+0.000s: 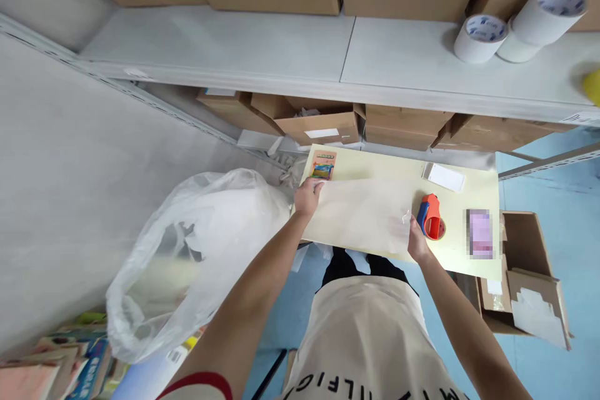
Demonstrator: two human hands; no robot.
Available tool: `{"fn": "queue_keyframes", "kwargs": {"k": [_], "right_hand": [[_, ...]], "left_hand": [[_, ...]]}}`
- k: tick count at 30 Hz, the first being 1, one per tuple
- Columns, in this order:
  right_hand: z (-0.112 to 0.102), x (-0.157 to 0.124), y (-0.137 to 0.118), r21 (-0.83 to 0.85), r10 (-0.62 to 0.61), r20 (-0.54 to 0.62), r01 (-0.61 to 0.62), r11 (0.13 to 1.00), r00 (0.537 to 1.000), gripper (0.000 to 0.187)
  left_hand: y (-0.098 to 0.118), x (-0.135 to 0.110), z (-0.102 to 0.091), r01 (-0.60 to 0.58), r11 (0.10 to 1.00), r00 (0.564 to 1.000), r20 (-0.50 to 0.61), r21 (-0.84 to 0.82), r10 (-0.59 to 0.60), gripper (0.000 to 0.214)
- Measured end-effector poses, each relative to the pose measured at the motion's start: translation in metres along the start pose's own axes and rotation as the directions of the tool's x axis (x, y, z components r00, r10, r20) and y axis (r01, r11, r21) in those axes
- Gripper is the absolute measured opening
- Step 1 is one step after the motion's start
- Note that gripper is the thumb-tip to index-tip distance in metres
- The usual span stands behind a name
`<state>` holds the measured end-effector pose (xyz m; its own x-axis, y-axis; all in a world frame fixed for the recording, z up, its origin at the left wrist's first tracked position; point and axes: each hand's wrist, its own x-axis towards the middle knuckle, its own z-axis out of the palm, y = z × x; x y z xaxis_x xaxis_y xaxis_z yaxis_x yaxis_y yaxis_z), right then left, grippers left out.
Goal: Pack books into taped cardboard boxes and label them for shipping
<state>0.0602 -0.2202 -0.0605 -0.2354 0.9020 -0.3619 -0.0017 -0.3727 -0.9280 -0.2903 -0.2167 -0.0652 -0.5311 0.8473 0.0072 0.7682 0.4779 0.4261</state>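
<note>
My left hand (308,197) grips the left edge of a thin translucent bag (363,212) that lies flat on the pale yellow table (473,190). My right hand (413,236) pinches the bag's right edge, fingers closed. A small colourful card (323,165) lies on the table just beyond my left hand. An orange tape dispenser (431,217) stands right beside my right hand.
A white label (444,177) lies near the table's back edge. A big clear plastic sack (197,256) bulges at the left. Open cartons (520,275) stand at the right and under the shelf (262,56). Tape rolls (480,37) sit on the shelf.
</note>
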Motion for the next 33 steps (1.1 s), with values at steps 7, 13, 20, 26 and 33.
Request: {"fn": "queue_keyframes", "kwargs": {"k": [7,13,20,26,33], "right_hand": [[-0.020,-0.007,0.044,-0.006,0.259,-0.102,-0.261,0.965,0.960,0.045],[-0.017,-0.032,0.049,-0.699,-0.291,-0.087,0.150,0.699,0.953,0.068],[0.013,-0.012,0.042,-0.857,-0.061,0.376,0.371,0.358,0.925,0.070],[0.006,-0.001,0.046,-0.912,0.121,0.384,0.356,0.203,0.915,0.069],[0.011,0.003,0.039,-0.947,0.091,0.283,0.263,0.185,0.955,0.050]], "left_hand": [[-0.022,-0.009,0.048,-0.006,1.000,0.998,0.061,-0.007,0.007,0.023],[-0.032,-0.001,0.082,0.046,0.999,0.991,0.124,-0.019,-0.043,0.017],[-0.028,-0.021,0.082,0.033,0.997,0.999,0.038,-0.067,-0.031,0.045],[-0.027,-0.076,0.063,-0.366,0.930,0.820,0.469,-0.012,0.329,0.058],[-0.023,-0.114,0.075,-0.291,0.953,0.786,0.589,0.086,0.187,0.075]]}}
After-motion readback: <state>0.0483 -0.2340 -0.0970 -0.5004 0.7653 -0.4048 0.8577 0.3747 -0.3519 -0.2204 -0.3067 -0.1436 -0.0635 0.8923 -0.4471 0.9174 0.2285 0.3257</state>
